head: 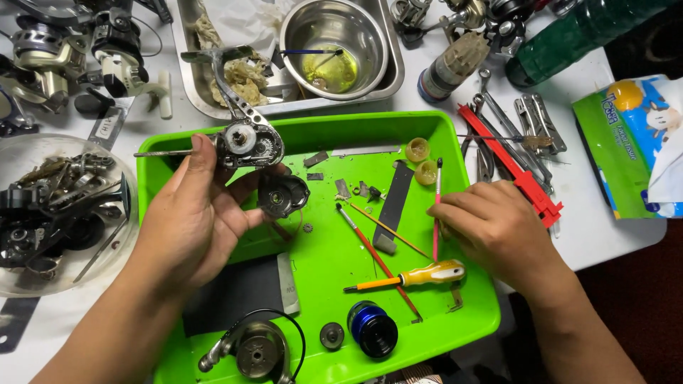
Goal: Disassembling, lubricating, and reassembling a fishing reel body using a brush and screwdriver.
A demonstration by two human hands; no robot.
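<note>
My left hand [196, 220] holds a grey fishing reel body [249, 142] over the far left corner of the green tray [320, 131], my fingers clamped round it, thumb up along its side, its handle arm sticking up toward the steel pan [186, 64]. My right hand [491, 224] rests at the tray's right edge, fingers pinched together on a thin pink-handled brush [437, 206] that stands almost straight up and down in the view.

In the tray lie a yellow-handled screwdriver [420, 276], two more thin red brushes [370, 249], a blue spool [371, 328], a dark side cover [283, 195] just beside my left fingers, and a round reel part [256, 350] at the near edge.

On the white table [597, 235], well to the right, sits a soft green tissue packet [626, 142], rectangular, with a blue and white patch and a cartoon figure on it. A green plastic bottle [576, 35] lies at the far right, and a grimy small bottle with a blue base [448, 67] lies near the pan. A red caliper [516, 171] lies between tray and packet.
</note>
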